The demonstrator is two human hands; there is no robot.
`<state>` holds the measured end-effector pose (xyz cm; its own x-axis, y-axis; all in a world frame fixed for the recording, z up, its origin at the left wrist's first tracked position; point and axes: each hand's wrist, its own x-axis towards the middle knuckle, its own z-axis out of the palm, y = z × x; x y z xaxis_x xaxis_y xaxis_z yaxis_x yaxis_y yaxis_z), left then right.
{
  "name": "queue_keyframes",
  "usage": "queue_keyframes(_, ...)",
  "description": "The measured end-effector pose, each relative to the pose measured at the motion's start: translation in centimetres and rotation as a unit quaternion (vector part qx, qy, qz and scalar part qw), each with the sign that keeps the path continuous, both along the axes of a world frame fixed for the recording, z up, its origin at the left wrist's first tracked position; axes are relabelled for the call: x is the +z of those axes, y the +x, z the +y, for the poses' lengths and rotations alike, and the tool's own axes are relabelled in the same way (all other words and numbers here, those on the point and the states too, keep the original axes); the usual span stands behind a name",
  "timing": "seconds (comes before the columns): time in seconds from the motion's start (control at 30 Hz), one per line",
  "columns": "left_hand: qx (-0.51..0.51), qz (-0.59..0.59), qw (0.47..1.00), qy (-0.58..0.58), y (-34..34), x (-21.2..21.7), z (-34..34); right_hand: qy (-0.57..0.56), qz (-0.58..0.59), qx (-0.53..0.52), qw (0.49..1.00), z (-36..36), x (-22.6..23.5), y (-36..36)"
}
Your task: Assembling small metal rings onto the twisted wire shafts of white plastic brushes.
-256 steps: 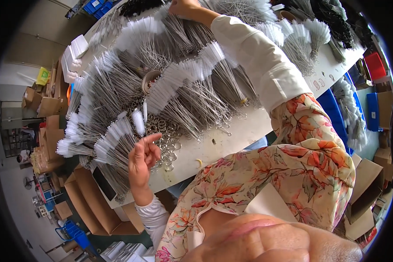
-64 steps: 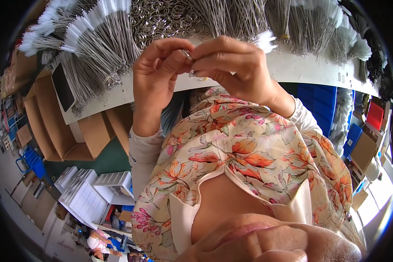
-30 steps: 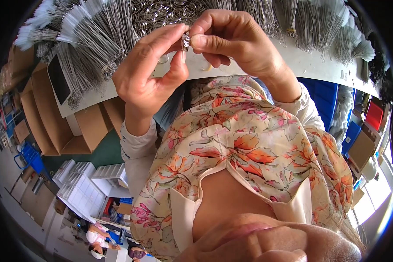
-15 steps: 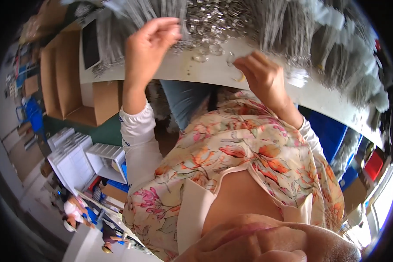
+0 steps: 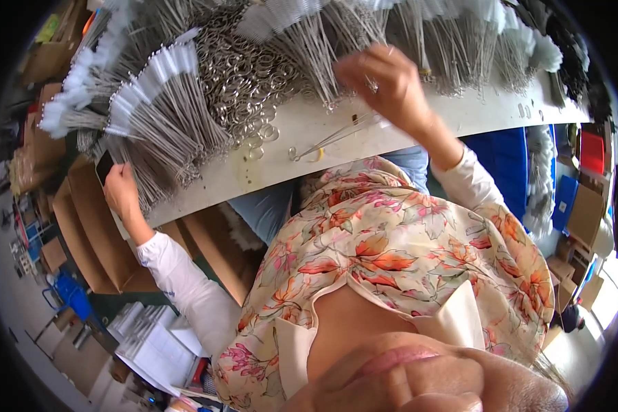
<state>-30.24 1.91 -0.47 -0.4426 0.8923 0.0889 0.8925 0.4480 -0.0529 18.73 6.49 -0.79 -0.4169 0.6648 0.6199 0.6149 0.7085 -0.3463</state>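
Seen from above, looking down past a floral blouse (image 5: pixel 419 261) toward a long white tabletop (image 5: pixel 460 120) heaped with wire goods.

Far left: cardboard boxes (image 5: pixel 89 233) below the tabletop edge. Just above them, left hand (image 5: pixel 122 192) at the near edge of the tabletop, fingers curled beside a dark flat phone-like slab (image 5: pixel 105 165) and under the ends of a fan of thin wire brushes (image 5: pixel 165 130) with white tips. Cannot tell whether this grip holds anything; fingertips hidden behind the brush stems.

Centre: a loose pile of small metal rings (image 5: pixel 244 82), a few strays lying apart near the front edge. Just right of those, a couple of single wire stems (image 5: pixel 329 141) flat on bare tabletop.

Right of centre: right hand (image 5: pixel 384 86) raised over the tabletop, blurred, fingers bent down into another bundle of brushes (image 5: pixel 323 41). Grip narrow, looks pinched on a stem or two, though blur hides exactly what.

Far right: more white-tipped bundles (image 5: pixel 529 48), then blue crates (image 5: pixel 515 172) and boxes on the floor.

Judged from this: best done by pinching one stem only near its bare end, drawing it straight out along the bundle to avoid tangling neighbours.
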Motion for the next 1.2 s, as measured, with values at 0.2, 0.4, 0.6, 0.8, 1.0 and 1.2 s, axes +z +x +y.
queue_keyframes(0.2, 0.035, 0.024, 0.999, -0.008, 0.9, 0.6, 0.7, -0.052, -0.026, -0.141, 0.988, 5.3, 3.4, 1.4)
queue_keyframes(0.4, 0.071, 0.014, 0.997, -0.018, 0.3, 1.5, 0.5, -0.148, -0.003, -0.176, 0.973, 6.7, 3.1, 1.5)
queue_keyframes(0.6, 0.099, 0.055, 0.993, 0.019, 0.5, 1.4, 1.9, 0.012, 0.241, -0.079, 0.967, 7.7, 5.8, 3.2)
queue_keyframes(0.8, -0.020, -0.224, 0.886, 0.405, 4.1, 3.1, 2.7, -0.004, 0.146, -0.275, 0.950, 7.8, 5.9, 14.9)
queue_keyframes(1.0, -0.130, -0.184, 0.956, 0.190, 12.2, 2.7, 4.4, -0.114, -0.129, -0.440, 0.881, 6.1, 0.5, 17.2)
queue_keyframes(1.2, -0.167, -0.142, 0.967, 0.129, 10.9, -1.0, 5.5, -0.174, -0.171, -0.434, 0.867, 6.5, 0.1, 17.4)
